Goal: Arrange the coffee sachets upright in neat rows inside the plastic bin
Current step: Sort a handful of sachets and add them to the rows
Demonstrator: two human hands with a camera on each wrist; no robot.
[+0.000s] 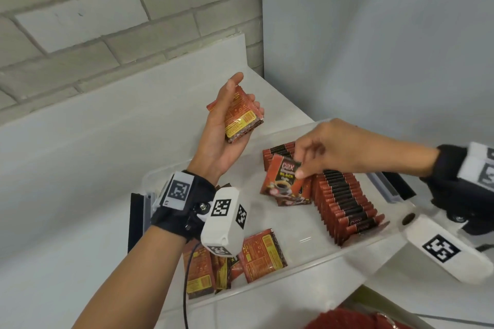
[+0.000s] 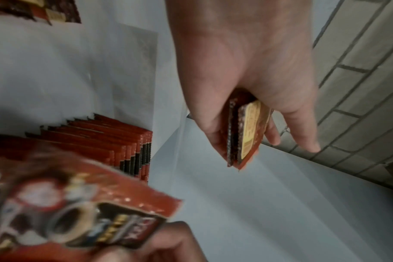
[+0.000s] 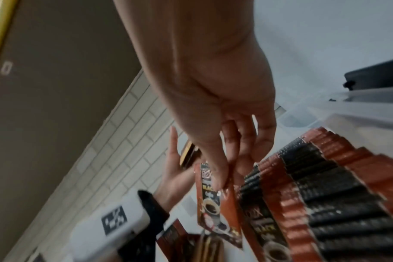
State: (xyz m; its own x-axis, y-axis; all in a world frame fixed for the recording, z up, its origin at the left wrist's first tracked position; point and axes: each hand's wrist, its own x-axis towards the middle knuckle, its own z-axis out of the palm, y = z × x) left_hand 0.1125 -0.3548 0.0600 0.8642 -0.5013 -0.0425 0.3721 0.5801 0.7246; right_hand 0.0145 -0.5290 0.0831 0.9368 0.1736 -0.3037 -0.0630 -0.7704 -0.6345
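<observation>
The right hand [image 1: 328, 149] has its grip pinched on the top edge of one coffee sachet [image 1: 284, 179], letting it hang upright beside the standing row [image 1: 344, 203] in the plastic bin [image 1: 307, 238]. The left hand [image 1: 227, 125] cups a small stack of sachets [image 1: 240, 117] above the bench [image 1: 93, 168], probably a ready supply. Loose sachets [image 1: 263, 255] lie flat at the bin's near end.

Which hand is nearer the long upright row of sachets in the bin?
Right. The right hand hovers just above the upright row, pinching one sachet; the left hand is raised off to its left, gripping a small stack.
</observation>
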